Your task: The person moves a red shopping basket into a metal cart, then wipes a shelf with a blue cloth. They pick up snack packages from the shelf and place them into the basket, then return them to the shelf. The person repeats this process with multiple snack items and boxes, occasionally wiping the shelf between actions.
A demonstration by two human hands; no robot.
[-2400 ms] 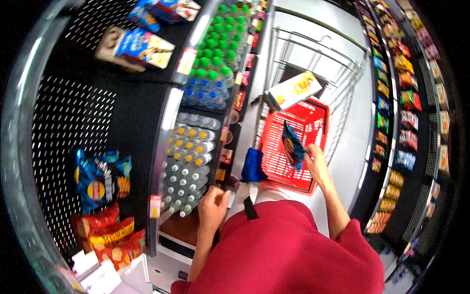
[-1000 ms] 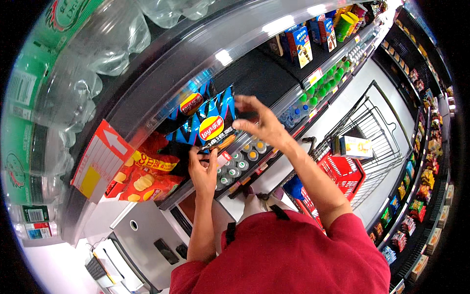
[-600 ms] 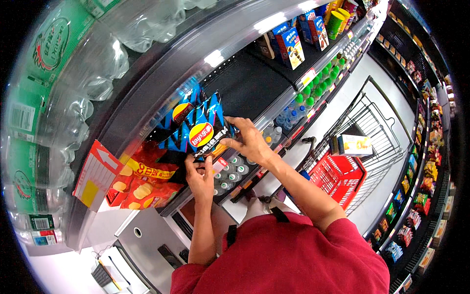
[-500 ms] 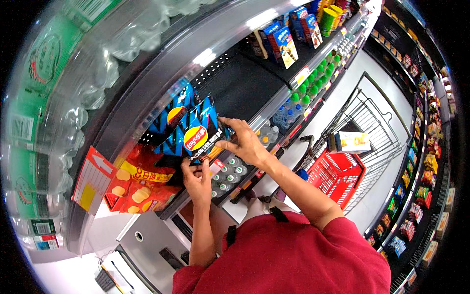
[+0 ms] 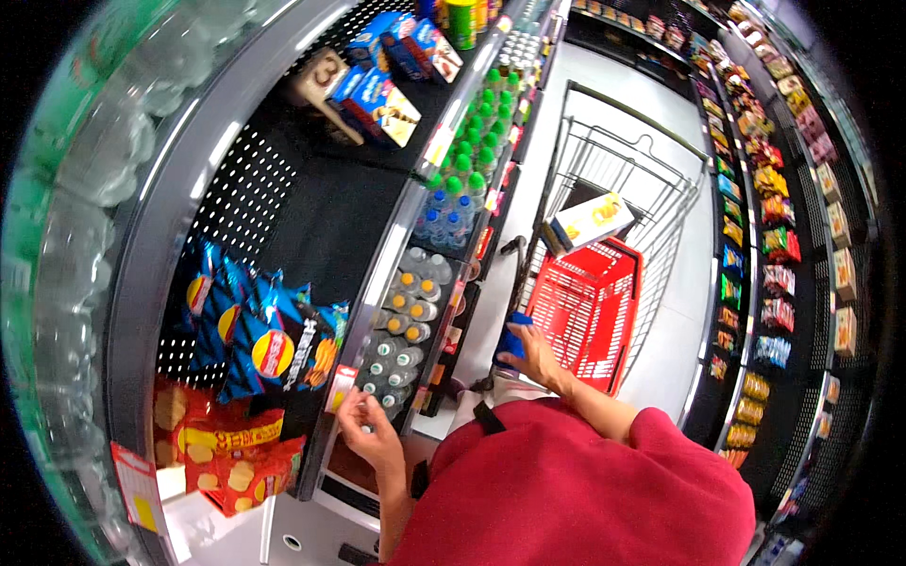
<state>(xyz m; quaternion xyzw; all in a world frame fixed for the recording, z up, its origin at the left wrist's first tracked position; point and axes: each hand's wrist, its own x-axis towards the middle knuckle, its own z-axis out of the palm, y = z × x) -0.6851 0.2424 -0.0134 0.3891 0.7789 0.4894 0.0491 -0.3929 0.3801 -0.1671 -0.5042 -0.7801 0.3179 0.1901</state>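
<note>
Several blue-and-black chip bags [image 5: 274, 351] lean together on the black shelf at the left. Red chip bags [image 5: 231, 448] sit just nearer to me. My left hand [image 5: 370, 432] is by the shelf's front edge, close to a price tag [image 5: 342, 385]. Its fingers are loosely bent and apart, with nothing in them. My right hand [image 5: 538, 357] is wrapped over the blue grip [image 5: 511, 341] on the handle of the shopping cart [image 5: 572, 111]. In the cart are a red basket [image 5: 634, 283] and a white-and-yellow box [image 5: 593, 221].
Biscuit boxes [image 5: 377, 104] stand farther along the shelf. Below it are rows of bottles with green caps [image 5: 481, 137], and others with orange caps [image 5: 411, 307]. Large clear bottles [image 5: 85, 236] line the far left. Across the pale aisle floor [image 5: 665, 358] stands another shelf with snack packs [image 5: 776, 243].
Both hands have left the blue-and-black chip bag, which now stands on the shelf. My right hand has moved right to the cart handle. The view has turned toward the cart.
</note>
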